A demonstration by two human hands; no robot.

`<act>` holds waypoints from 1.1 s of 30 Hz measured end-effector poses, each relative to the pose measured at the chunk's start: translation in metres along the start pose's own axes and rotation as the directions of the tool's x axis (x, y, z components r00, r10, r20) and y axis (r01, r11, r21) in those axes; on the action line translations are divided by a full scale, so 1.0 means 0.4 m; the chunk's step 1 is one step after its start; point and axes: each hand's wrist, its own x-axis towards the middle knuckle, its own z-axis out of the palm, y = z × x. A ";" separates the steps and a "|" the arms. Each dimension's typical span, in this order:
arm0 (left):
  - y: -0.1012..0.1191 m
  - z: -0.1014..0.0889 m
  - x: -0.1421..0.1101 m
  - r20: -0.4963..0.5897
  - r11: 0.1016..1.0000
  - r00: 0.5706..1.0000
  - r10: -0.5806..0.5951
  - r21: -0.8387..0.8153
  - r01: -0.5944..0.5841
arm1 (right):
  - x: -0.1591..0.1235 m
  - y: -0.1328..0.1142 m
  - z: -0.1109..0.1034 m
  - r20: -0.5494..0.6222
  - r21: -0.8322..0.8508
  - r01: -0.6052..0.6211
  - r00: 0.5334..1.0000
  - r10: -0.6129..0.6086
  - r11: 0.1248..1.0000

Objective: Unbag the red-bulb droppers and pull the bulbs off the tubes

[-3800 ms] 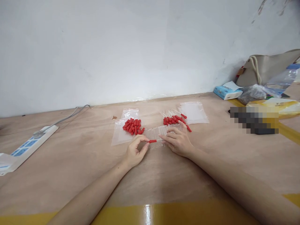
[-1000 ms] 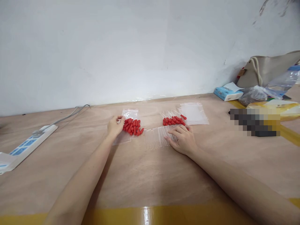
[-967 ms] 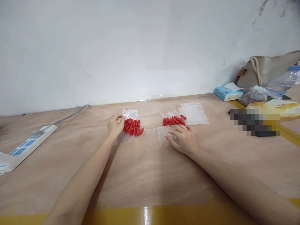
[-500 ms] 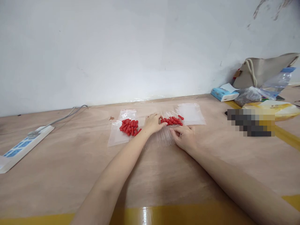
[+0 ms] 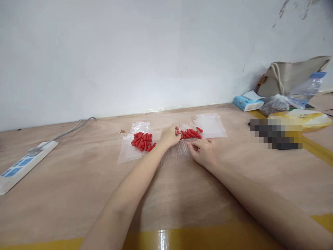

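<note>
My left hand is closed, its thumb and fingers pinching a small red bulb at the left end of a row of red bulbs. These look like rubber dropper bulbs and lie across a layer of thin clear tubes. My right hand rests at the right side of the tubes, thumb and forefinger pressed together. Whatever that pinch holds is too fine to make out. Left of my left hand, a pile of red bulbs lies on clear plastic bags.
Flat clear bags lie behind my right hand. A power strip with a grey cable is at far left. To the right are a blue tissue pack, a beige bag, a bottle and a blurred-out dark object.
My left hand's thumb and fingers have closed on a red bulb at the row's left end. My right hand keeps its pinch in nearly the same place. The view has shifted slightly.
</note>
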 end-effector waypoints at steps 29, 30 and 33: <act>-0.119 -0.063 -0.318 -0.284 0.888 0.879 0.384 -0.146 -0.435 | -0.014 -0.053 -0.013 0.145 0.061 0.496 0.854 -0.500 0.866; -0.117 -0.064 -0.317 -0.276 0.886 0.871 0.406 -0.115 -0.450 | -0.016 -0.057 -0.014 0.146 0.075 0.497 0.852 -0.502 0.865; -0.117 -0.059 -0.312 -0.275 0.865 0.837 0.474 -0.034 -0.501 | -0.021 -0.067 -0.017 0.145 0.117 0.506 0.842 -0.519 0.854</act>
